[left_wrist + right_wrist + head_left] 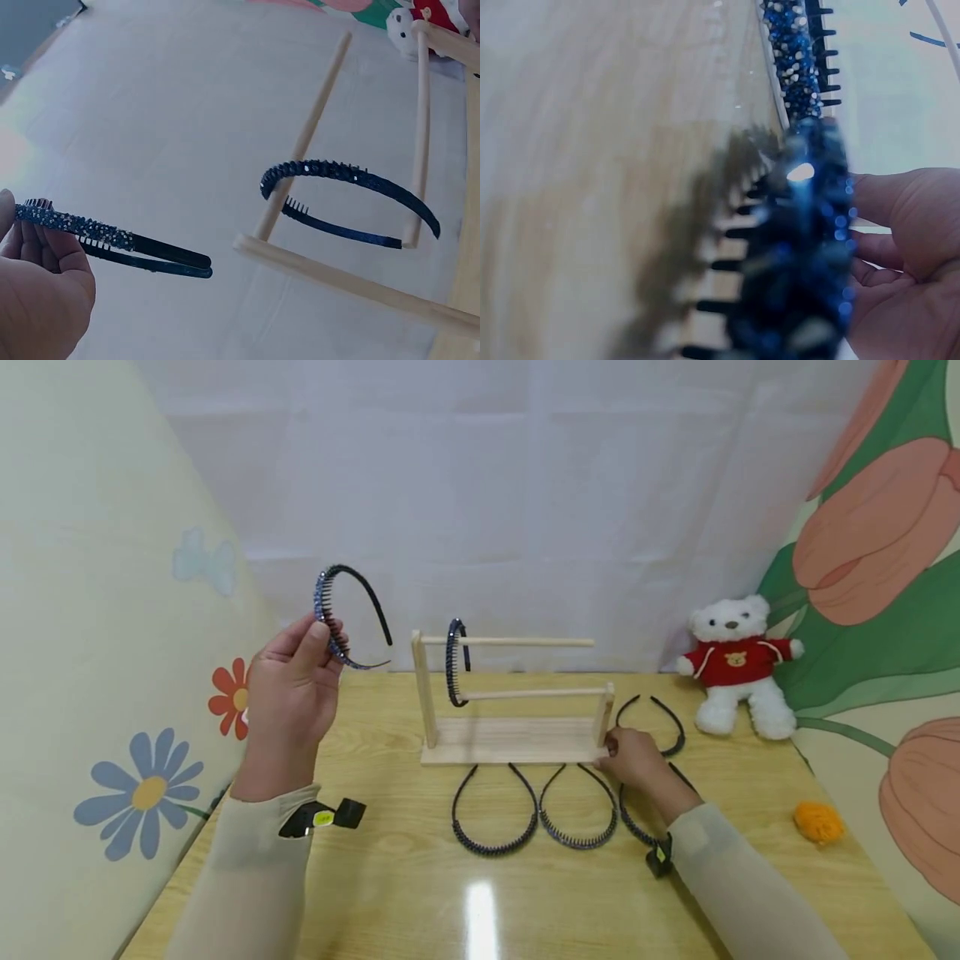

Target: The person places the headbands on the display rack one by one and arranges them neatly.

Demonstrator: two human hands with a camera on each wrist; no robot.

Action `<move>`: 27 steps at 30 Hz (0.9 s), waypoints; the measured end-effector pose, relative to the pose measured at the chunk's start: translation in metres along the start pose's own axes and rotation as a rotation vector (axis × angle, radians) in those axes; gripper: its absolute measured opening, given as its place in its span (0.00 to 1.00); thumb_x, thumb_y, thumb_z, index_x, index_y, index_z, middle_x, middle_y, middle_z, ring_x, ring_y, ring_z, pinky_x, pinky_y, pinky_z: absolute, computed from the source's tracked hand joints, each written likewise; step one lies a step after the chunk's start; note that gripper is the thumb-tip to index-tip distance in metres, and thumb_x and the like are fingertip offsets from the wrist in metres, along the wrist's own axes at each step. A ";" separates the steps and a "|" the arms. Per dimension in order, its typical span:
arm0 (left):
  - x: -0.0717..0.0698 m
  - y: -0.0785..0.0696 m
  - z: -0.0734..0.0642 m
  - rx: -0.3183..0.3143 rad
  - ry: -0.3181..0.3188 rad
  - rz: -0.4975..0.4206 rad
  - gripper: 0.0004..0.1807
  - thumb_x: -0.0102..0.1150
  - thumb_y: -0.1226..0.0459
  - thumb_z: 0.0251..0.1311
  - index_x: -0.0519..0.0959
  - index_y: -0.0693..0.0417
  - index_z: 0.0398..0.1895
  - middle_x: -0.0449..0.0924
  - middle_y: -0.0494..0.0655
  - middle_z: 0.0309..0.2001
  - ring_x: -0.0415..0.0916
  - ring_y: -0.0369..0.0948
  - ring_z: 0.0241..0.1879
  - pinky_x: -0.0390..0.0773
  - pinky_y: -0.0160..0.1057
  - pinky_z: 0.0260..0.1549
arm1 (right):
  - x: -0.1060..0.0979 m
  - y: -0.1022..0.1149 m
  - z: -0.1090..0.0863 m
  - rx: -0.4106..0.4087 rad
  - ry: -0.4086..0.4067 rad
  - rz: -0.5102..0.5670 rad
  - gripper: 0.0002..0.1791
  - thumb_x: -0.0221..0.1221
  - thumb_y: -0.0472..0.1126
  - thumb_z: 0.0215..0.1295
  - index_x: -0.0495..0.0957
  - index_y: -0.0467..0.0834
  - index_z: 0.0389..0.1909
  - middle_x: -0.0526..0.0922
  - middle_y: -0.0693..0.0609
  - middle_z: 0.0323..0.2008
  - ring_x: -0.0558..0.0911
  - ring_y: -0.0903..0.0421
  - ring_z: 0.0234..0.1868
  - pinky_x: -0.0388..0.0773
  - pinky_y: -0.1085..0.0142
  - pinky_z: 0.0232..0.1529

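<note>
My left hand (pixel 296 685) is raised to the left of the wooden rack, pinching a dark blue toothed headband (pixel 322 602) between thumb and fingers. In the left wrist view its outer face glitters and its free ends point toward the rack. A second headband (pixel 452 664) hangs at the rack's left end, looped about both rods. My right hand (pixel 636 764) grips the right end of the wooden rack (pixel 517 743), low by the short post. Glittery headbands (pixel 795 247) fill the foreground of the right wrist view, in front of that hand.
On the table before the rack lie a headband (pixel 495 850) and another beside it (pixel 581 842). One more headband (pixel 637 831) lies partly under my right wrist, and another (pixel 678 735) behind it. A white teddy bear (pixel 738 664) and an orange fuzzy item (pixel 819 822) are at right.
</note>
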State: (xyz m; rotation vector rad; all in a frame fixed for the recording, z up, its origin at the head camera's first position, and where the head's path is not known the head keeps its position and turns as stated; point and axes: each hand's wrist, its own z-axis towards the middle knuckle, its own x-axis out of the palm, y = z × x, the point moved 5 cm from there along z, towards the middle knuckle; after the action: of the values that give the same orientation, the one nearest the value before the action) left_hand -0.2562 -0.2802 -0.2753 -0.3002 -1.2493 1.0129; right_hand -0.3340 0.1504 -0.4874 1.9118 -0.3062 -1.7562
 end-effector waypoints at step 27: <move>0.032 0.044 0.018 -0.086 0.091 0.224 0.12 0.63 0.74 0.74 0.93 0.50 0.42 0.91 0.44 0.41 0.86 0.38 0.45 0.87 0.32 0.53 | 0.001 0.009 0.002 -0.012 0.005 -0.009 0.14 0.75 0.42 0.68 0.80 0.38 0.36 0.81 0.47 0.33 0.77 0.51 0.33 0.74 0.58 0.36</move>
State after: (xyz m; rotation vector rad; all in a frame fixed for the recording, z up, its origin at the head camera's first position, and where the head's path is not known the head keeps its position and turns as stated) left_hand -0.2941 -0.2373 -0.2791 -0.5564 -1.1965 1.1248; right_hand -0.3340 0.1416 -0.4833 1.9113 -0.2858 -1.7552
